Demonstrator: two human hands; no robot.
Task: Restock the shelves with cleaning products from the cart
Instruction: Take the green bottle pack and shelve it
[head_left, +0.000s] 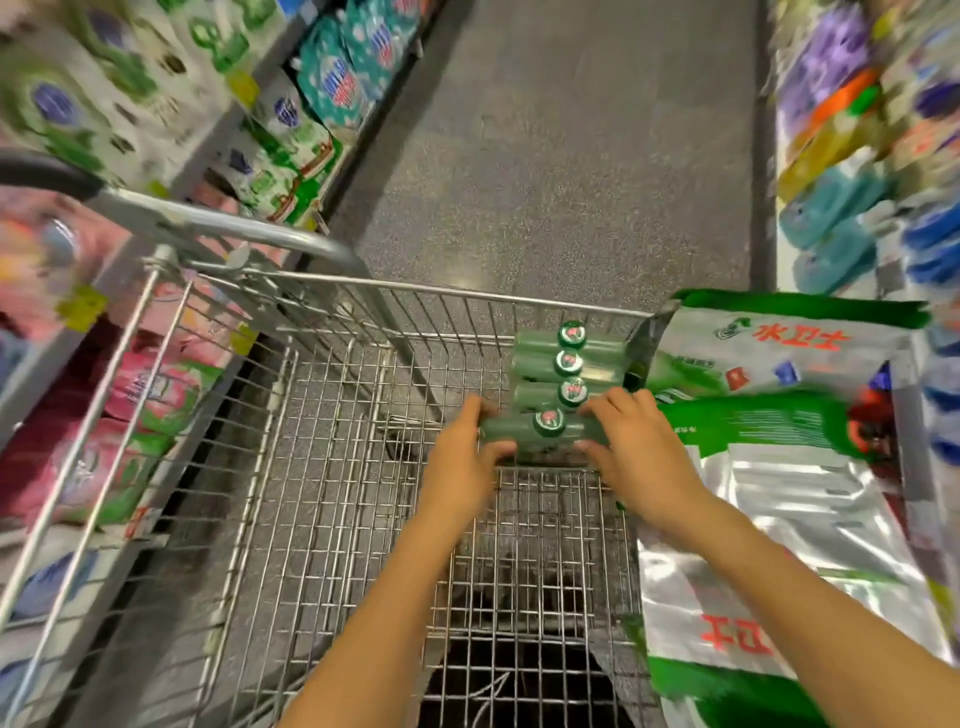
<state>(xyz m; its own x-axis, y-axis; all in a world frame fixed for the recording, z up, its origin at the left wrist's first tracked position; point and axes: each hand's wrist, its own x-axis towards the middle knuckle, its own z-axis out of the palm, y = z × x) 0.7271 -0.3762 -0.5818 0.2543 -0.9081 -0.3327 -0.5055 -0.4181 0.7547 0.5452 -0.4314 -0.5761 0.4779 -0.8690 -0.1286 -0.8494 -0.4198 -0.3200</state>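
A wire shopping cart (291, 395) fills the lower middle of the head view. Several green cylindrical packs lie stacked side by side at its far right corner. The nearest green pack (543, 428) is gripped at both ends: my left hand (462, 457) curls round its left end and my right hand (634, 447) round its right end. Behind it lie more green packs (561, 364). Large silver and green refill bags (779, 467) lean along the cart's right side.
Shelves with white and green detergent bags (291, 150) and pink packs (150, 395) run along the left. Shelves with purple, orange and blue products (852, 171) line the right. A grey speckled aisle floor (561, 156) stretches ahead between them.
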